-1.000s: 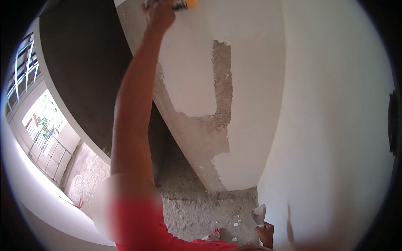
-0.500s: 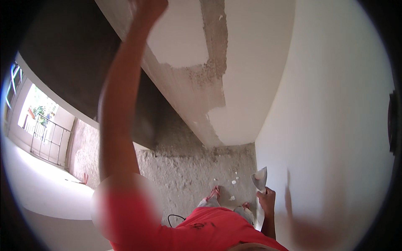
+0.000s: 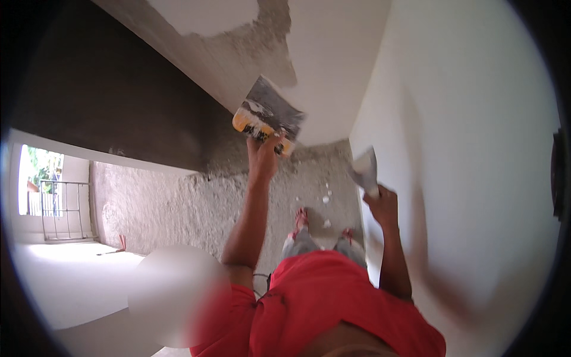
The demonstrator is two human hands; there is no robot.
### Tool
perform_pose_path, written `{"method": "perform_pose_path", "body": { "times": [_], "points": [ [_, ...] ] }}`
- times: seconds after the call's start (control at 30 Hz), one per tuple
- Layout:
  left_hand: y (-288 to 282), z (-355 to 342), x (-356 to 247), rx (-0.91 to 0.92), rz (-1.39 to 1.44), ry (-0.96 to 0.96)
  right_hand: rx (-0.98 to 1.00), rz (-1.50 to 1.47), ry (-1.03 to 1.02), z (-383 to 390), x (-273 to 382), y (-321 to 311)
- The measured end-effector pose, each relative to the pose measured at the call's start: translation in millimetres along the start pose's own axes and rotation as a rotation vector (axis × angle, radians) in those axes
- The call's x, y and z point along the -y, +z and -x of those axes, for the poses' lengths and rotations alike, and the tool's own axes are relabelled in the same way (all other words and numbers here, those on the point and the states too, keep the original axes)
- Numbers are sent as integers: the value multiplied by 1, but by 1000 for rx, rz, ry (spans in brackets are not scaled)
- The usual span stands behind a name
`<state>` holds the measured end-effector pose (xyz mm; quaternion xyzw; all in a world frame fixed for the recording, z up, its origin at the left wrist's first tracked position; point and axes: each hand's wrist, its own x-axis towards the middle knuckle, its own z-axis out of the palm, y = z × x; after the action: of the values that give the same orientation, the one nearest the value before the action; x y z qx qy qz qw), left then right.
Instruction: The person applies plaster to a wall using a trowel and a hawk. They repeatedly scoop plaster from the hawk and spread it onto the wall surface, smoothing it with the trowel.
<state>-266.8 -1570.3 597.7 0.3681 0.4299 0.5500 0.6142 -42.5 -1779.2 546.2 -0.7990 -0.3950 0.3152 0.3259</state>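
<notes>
The left hand (image 3: 262, 157) holds the wide blade (image 3: 276, 107) up in front of the body, its fingers closed around the yellow grip (image 3: 239, 123). The right hand (image 3: 383, 205), farther right and a little nearer, has its fingers wrapped around the handle of the scraper (image 3: 366, 169), whose blade points away from the body. The two tools are apart, the wide blade on the left and the scraper on the right, close to the right wall (image 3: 476, 149) (whether it touches there, I cannot tell).

Pale smears lie on the wide blade, mostly towards the grip. Beyond it, the far wall (image 3: 333, 77) is part smooth and pale, part rough grey patch (image 3: 270, 47).

As a judgement, the step in hand is carrying both tools ready in front of the body, with neither blade plainly pressed to a wall. Any move bringing them together would call for closing the gap between them, with the wide blade steady so that what is on it does not slide off.

White flecks (image 3: 326, 200) lie on the rough floor (image 3: 285, 184), just beyond the feet. The dark marks along the yellow grip may be lettering (too small and blurred to read). No brand or label can be made out on the scraper or on the red shirt (image 3: 333, 285).
</notes>
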Motion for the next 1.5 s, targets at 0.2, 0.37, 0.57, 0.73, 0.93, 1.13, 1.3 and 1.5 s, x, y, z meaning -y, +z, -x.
{"method": "perform_pose_path", "body": {
  "times": [0.2,0.37,0.57,0.73,0.93,1.13,1.3,1.5],
  "points": [
    [-30,90,8,96,-124,171,42,0,-181,-4,44,0],
    [-36,84,-9,712,-738,695,132,22,-152,-8,53,-9],
    [-36,84,-11,300,-930,368,52,-12,-270,0,84,-17],
    [-64,146,25,135,-215,29,-160,-288,-696,-12,94,-3],
    [10,185,-24,49,628,-333,-210,-286,-1063,-20,90,25],
    [-2,143,-59,195,530,-61,-62,99,-711,-58,20,64],
    [41,35,-232,129,-137,556,-187,-214,-573,-32,-67,112],
    [138,-94,-473,-293,-1185,1977,-220,-268,-358,7,-144,170]
  ]
}}
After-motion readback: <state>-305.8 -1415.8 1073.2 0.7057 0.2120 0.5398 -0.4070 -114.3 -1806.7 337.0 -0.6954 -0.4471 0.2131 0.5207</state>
